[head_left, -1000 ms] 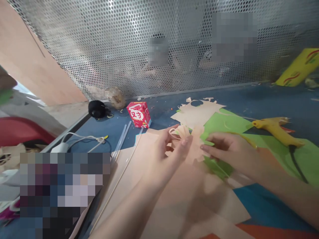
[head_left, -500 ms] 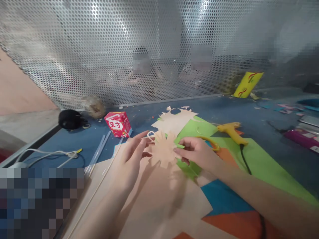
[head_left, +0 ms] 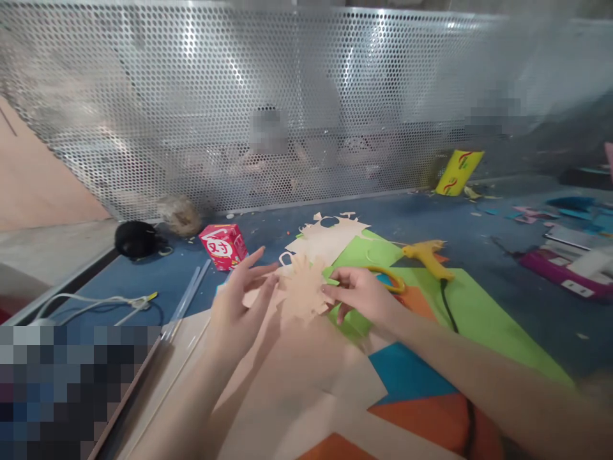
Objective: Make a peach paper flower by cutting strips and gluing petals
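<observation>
A beige paper cutout (head_left: 301, 291) with jagged, petal-like edges is held above the blue table. My right hand (head_left: 361, 294) pinches its right edge between thumb and fingers. Just left of the cutout is my left hand (head_left: 239, 313), fingers stretched out and apart, fingertips near or touching its left edge. Large beige sheets (head_left: 297, 377) lie under both hands. Yellow-handled scissors (head_left: 387, 276) lie behind my right hand on green paper (head_left: 460, 313).
A yellow glue gun (head_left: 426, 254) with a black cord lies on the green paper. A red carton (head_left: 223, 245), clear glue sticks (head_left: 189, 297), a black object (head_left: 134, 237), blue and orange sheets (head_left: 412, 396) and a perforated metal screen (head_left: 268, 108) surround the work area.
The camera view has swung to the right and up. My left hand has opened and moved slightly away from the cutout, while my right hand keeps its pinch on it.
</observation>
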`<state>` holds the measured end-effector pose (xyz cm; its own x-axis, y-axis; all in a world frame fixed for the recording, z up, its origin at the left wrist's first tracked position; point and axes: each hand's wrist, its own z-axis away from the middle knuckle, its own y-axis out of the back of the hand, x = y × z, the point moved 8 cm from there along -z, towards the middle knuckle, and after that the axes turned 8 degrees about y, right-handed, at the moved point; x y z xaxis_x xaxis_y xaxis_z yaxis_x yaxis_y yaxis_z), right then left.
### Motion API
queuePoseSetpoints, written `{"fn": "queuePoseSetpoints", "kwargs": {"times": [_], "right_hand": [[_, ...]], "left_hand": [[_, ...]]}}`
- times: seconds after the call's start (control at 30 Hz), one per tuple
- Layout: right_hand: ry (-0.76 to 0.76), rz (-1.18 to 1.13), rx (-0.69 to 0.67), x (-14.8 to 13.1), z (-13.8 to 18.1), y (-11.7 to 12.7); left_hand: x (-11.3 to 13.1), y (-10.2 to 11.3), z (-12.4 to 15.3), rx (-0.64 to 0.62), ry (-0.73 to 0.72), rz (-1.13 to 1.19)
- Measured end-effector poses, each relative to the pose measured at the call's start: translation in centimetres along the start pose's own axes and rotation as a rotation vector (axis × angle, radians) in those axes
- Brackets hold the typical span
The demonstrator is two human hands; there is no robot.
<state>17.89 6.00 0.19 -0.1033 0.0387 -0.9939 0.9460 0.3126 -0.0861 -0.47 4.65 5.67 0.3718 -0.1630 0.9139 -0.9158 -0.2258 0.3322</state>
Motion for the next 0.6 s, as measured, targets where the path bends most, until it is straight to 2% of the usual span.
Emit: {"fn": "queuePoseSetpoints", "kwargs": {"times": [0.07, 0.1, 0.13, 0.2, 0.27, 0.4, 0.53, 0.6], "right_hand": [[0.018, -0.002, 0.011, 0.1, -0.1, 0.1], [0.028, 0.000, 0.024, 0.1, -0.2, 0.2], [0.038, 0.001, 0.037, 0.1, -0.3, 0.3], [0.048, -0.002, 0.048, 0.1, -0.4, 0.5], [0.057, -0.010, 0.049, 0.0, -0.5, 0.5], [0.070, -0.024, 0.032, -0.3, -0.5, 0.4], [0.088, -0.016, 0.012, -0.4, -0.5, 0.4], [0.102, 0.001, -0.001, -0.3, -0.5, 0.3]], "left_hand": [[1.4, 2.5, 0.4, 0.210, -0.134, -0.496], [1.5, 4.0, 0.4, 0.306, -0.120, -0.670], [1.0, 5.5, 0.3, 0.374, -0.038, -0.756], [-0.7, 8.1, -0.1, 0.426, 0.181, -0.765], [-1.4, 9.6, -0.3, 0.485, 0.254, -0.659], [-1.0, 9.3, -0.8, 0.422, 0.102, -0.406], [-1.1, 8.8, -0.5, 0.443, 0.134, -0.509], [-0.7, 7.4, -0.5, 0.393, 0.082, -0.541]]}}
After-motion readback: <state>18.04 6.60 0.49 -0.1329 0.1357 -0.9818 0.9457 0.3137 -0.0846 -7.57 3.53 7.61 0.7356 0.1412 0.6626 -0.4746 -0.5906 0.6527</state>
